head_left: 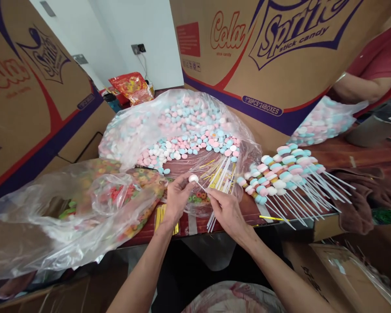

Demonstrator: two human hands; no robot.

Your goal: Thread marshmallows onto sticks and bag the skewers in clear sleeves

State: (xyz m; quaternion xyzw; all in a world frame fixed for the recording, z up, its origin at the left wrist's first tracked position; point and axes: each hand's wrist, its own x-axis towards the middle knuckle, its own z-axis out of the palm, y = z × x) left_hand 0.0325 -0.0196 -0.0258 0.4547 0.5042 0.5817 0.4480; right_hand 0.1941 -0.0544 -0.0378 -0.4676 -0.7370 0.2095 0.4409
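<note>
Between the fingertips of my left hand (179,193) is a white marshmallow (193,178). My right hand (226,211) pinches a thin white stick (201,186), whose far end meets the marshmallow; how deep it goes in, I cannot tell. Loose white sticks (226,174) and yellow twist ties (211,171) lie just beyond my right hand. Behind both hands, pink, blue and white marshmallows (189,143) spill from a big clear bag (156,102). Finished-looking marshmallow skewers (285,174) are stacked to the right, sticks pointing toward me.
Left stands a clear bag of colourful ring candies (143,187); a bundle of yellow ties (163,215) lies near the table edge. Large cardboard boxes (221,74) wall the back. At right are another person's arm (361,87), a grey cup (374,126) and a brown cloth (361,191).
</note>
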